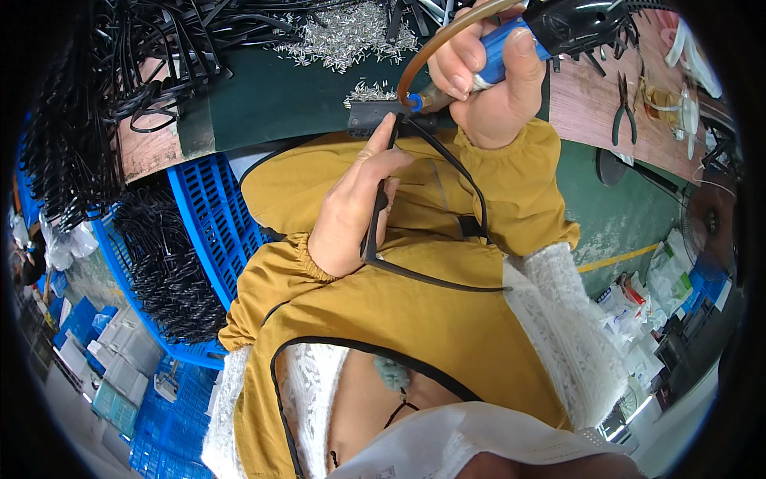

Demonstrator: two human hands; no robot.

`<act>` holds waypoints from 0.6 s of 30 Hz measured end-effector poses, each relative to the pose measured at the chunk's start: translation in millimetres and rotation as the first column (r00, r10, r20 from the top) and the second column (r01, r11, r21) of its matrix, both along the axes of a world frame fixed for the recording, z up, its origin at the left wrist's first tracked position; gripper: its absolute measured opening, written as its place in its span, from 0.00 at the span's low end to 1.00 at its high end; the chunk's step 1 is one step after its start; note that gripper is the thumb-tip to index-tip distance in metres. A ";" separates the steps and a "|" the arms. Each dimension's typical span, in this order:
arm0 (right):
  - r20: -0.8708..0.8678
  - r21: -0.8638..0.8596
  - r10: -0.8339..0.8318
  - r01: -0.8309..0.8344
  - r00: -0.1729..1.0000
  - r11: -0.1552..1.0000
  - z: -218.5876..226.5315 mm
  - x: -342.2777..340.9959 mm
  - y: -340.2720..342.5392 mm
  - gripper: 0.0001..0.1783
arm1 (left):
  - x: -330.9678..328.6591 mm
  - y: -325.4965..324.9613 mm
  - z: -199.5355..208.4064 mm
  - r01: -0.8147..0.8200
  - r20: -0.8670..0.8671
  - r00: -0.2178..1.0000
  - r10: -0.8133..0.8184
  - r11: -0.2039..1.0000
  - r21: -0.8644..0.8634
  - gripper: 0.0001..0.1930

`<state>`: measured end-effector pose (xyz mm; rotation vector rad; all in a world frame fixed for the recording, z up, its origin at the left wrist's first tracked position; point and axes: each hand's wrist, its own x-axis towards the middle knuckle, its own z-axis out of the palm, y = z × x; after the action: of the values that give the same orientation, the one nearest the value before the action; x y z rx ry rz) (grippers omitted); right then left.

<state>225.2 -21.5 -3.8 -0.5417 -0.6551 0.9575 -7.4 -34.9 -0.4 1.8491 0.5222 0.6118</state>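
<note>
My right hand [499, 92] is wrapped round a blue and black powered screwdriver [507, 52], its tip angled down to the left. A brown hose [420, 56] loops to a blue fitting near that tip. Under the tip, a dark block [371, 117] sits at the table's front edge. My left hand [351, 203] grips a thin black frame with long arms [373, 231], like eyeglasses. Its upper end meets the block, by my left fingertips; one arm hangs over my mustard apron. The exact contact at the tip is too small to make out.
Small silvery metal pieces [347, 36] lie heaped at the back of the dark mat [263, 88]. Black frames [179, 52] pile up at left; more fill a blue basket [215, 211] below. Pliers [624, 112] lie on the table at right. Bags [634, 319] stand lower right.
</note>
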 end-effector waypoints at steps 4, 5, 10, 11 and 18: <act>0.029 0.004 -0.033 0.033 0.999 0.999 6.7 -7.4 3.7 0.20 | -0.3 0.8 -7.2 -0.018 0.030 0.999 0.016 0.998 0.052 0.24; 0.035 -0.004 -0.027 0.028 0.999 1.000 7.9 -8.1 3.5 0.19 | -0.5 0.4 -9.1 -0.025 0.043 0.999 0.023 0.998 0.054 0.24; -0.040 -0.136 0.041 -0.046 0.998 0.990 6.9 -5.6 9.1 0.15 | 0.7 -2.2 -17.2 -0.047 0.083 0.996 0.043 0.998 0.040 0.22; -0.017 -0.103 0.062 -0.063 0.998 0.993 6.5 -4.2 12.5 0.15 | 1.3 -2.3 -18.0 -0.056 0.122 0.991 0.050 0.997 0.046 0.22; -0.076 0.050 0.191 -0.188 0.979 0.981 23.7 -8.1 -24.0 0.20 | 0.5 1.1 -11.5 -0.073 0.091 0.994 0.067 0.995 0.064 0.19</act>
<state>217.1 -45.5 19.8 -0.4058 -0.6611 1.1363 -6.9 -33.8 -11.9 1.8633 0.5140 0.7635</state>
